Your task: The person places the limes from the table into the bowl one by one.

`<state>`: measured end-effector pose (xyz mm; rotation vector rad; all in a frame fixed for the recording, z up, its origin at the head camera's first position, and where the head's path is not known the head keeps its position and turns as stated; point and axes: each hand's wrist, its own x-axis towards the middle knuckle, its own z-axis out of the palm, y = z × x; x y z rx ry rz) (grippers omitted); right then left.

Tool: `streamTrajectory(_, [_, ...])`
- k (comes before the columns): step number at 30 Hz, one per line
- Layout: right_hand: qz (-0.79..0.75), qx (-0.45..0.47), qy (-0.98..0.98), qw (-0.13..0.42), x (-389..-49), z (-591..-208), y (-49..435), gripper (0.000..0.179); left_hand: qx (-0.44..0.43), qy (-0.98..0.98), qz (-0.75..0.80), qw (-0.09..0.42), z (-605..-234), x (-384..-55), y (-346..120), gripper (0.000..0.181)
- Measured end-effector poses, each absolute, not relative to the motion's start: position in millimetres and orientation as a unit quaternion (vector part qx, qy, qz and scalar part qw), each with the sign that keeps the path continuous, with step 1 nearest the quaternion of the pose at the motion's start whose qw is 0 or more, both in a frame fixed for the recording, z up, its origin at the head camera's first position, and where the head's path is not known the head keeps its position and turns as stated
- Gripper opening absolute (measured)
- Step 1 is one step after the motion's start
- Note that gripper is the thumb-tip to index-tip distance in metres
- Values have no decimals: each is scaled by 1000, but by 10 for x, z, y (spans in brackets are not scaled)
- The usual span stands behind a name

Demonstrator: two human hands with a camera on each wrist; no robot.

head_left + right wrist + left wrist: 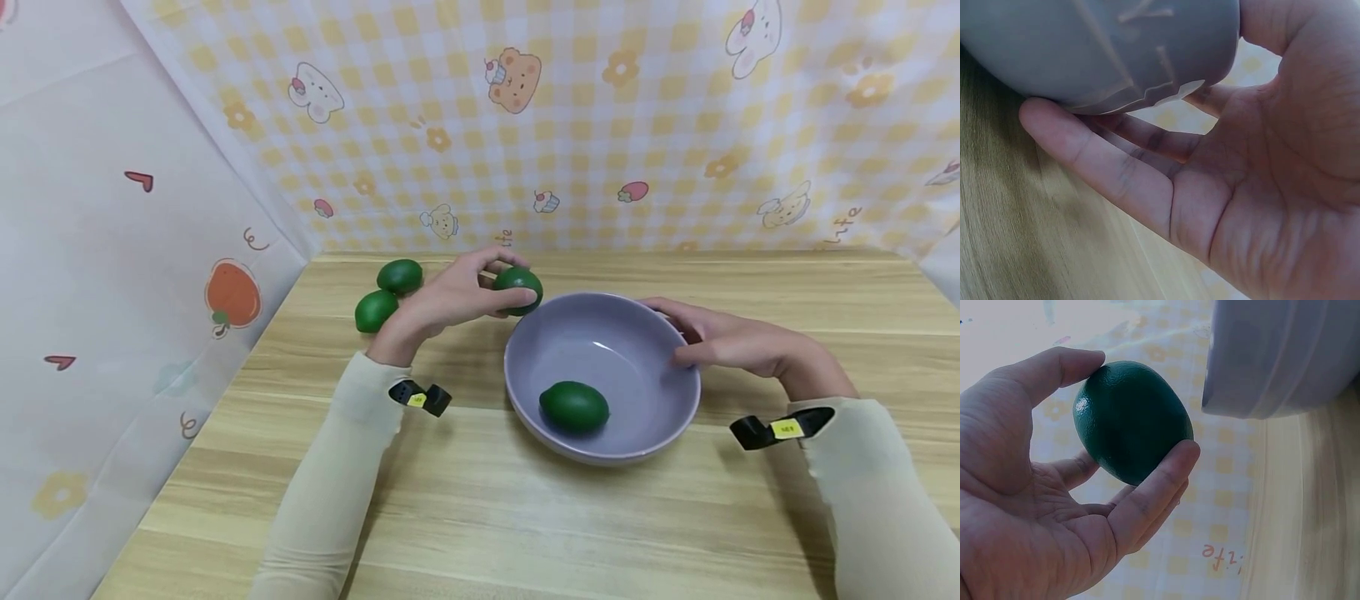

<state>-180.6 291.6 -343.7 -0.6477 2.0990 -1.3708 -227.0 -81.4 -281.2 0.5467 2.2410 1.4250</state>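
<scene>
One word, "life" [838,229], legible on yellow-checked cloth [585,150] beyond left grip [465,290], part-closed around glossy green oval fruit [514,283]; right grip [738,340] clasps round lilac bowl [622,358], thumb inside.

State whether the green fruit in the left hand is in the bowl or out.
Out: the left hand holds the green fruit beside the bowl; the left wrist view shows fruit and bowl apart.

- Across the upper left of the frame, grey-purple bowl [1104,53] with raised lines on its outer wall
- Filling the right, right hand [1254,169], palm to the lens, fingers [1125,172] extended left against the bowl's lower edge
- At lower left, wood-grain counter [1022,225]
- Between bowl and palm, yellow-patterned cloth [1250,61]
</scene>
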Motion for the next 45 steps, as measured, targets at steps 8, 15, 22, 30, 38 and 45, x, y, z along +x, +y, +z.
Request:
streamTrajectory(8, [-505,-244,783,270,-1816,-3443,2907,78,208,805,517,202,-2806,-2251,-800,49])
streamTrajectory(15, [-504,-242,782,274,-1823,-3447,2898,78,220,804,519,187,-2811,-2247,-789,47])
streamTrajectory(22, [-493,-240,792,267,-1823,-3443,2916,78,229,811,506,186,-2767,-2214,-763,51])
streamTrajectory(30, [-497,-241,789,270,-1825,-3456,2927,78,241,791,524,204,-2769,-2190,-719,49])
streamTrajectory(38, [-498,-244,787,270,-1822,-3452,2920,78,250,789,524,200,-2765,-2156,-684,46])
streamTrajectory(45, [-506,-236,782,276,-1824,-3443,2918,81,253,781,534,202,-2763,-2136,-643,46])
